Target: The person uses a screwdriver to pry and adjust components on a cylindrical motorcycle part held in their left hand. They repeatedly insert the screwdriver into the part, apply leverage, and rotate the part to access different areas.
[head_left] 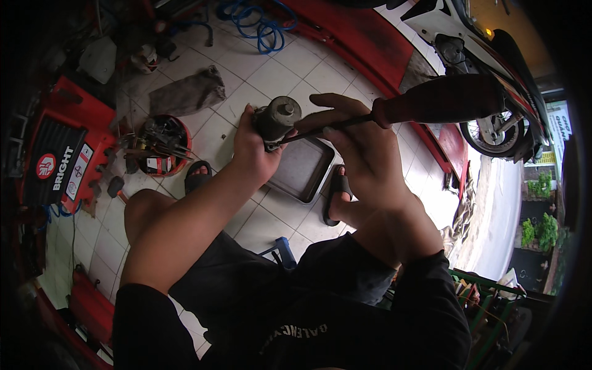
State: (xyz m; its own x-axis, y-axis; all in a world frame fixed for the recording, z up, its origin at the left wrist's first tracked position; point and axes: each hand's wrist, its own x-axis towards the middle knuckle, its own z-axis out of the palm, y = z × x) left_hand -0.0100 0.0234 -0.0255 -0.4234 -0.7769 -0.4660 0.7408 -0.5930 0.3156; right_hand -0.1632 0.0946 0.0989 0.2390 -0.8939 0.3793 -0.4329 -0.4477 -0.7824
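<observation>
My left hand [258, 157] is closed around a small cylindrical metal motor [277, 120], whose stubby round end points up. In my right hand [370, 154] is a screwdriver [438, 102] with a dark red handle. Its shaft lies between my thumb and fingers, and the handle sticks out to the right past the hand. The tip reaches the lower edge of the motor beside my left hand; whether it sits in a screw is too small to tell. Below both hands, a shallow grey metal tray [327, 176] rests on the tiles between my feet.
A red basin [187, 161] of tools and parts stands left of my foot, with a grey rag [188, 92] beyond it. Far left is a red machine [58, 148]. A blue coiled hose [266, 31], red ramp [370, 52] and motorcycle [502, 120] lie farther off.
</observation>
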